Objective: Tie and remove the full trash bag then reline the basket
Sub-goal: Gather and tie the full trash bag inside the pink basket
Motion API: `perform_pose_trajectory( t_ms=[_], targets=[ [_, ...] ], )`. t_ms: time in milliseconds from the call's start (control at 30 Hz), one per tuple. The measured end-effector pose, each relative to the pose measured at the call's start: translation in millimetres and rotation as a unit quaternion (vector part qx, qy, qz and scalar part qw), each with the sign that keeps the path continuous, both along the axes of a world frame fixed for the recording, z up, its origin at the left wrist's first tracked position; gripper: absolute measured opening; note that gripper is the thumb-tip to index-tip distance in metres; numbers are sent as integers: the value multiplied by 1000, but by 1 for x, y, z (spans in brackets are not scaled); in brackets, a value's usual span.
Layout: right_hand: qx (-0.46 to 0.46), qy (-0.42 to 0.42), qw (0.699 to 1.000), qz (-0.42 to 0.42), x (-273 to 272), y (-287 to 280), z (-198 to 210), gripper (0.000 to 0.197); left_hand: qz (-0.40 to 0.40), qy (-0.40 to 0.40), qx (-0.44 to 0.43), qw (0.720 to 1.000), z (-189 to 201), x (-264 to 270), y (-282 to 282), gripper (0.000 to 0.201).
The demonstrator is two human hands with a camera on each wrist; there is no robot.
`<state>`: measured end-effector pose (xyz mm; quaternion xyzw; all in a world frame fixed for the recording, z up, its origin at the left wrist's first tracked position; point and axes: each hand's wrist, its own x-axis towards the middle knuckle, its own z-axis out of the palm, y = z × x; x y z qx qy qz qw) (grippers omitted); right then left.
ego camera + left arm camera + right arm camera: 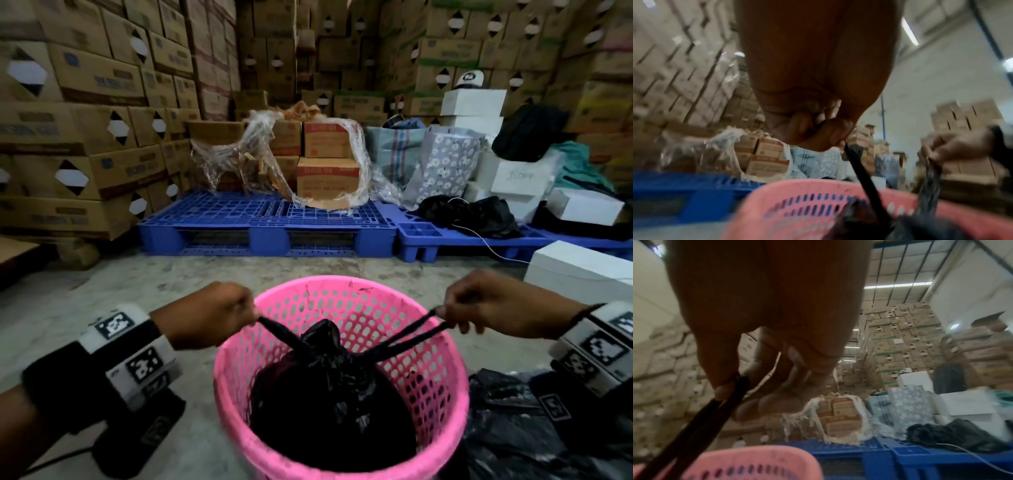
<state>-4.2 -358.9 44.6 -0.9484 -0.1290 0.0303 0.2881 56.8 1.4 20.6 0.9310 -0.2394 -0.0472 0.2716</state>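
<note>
A pink perforated basket (442, 394) stands on the concrete floor in front of me, with a full black trash bag (329, 404) inside it. The bag's neck is gathered into a knot (323, 342). My left hand (219, 311) pinches one black bag handle (274, 327) and pulls it leftward. My right hand (479, 301) grips the other handle (411, 334), a doubled loop, and pulls it rightward. Both handles are taut. In the left wrist view the left hand (818, 129) holds the handle (865, 178) above the basket (797, 203). In the right wrist view the right hand (731, 386) pinches the handle (694, 426).
A crumpled black plastic bag (513, 428) lies on the floor right of the basket. Blue pallets (267, 222) behind hold cartons, loose plastic wrap (260, 154), cloth bags and white boxes (582, 270). Stacked cardboard cartons (85, 102) wall in the back and left.
</note>
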Motion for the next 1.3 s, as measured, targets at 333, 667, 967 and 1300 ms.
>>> perform_pose_trajectory(
  t_ms=[333, 667, 967, 1300],
  targets=[
    [162, -70, 973, 151, 1, 94, 27, 15, -65, 255, -327, 908, 7, -29, -91, 20],
    [286, 11, 958, 31, 15, 98, 11, 14, -83, 187, -308, 929, 3, -34, -83, 19],
    [26, -63, 991, 119, 13, 99, -8, 11, -68, 168, -236, 955, 10, -28, -68, 32],
    [27, -127, 978, 162, 16, 102, -11, 10, -44, 93, -190, 976, 14, -26, -64, 19]
  ],
)
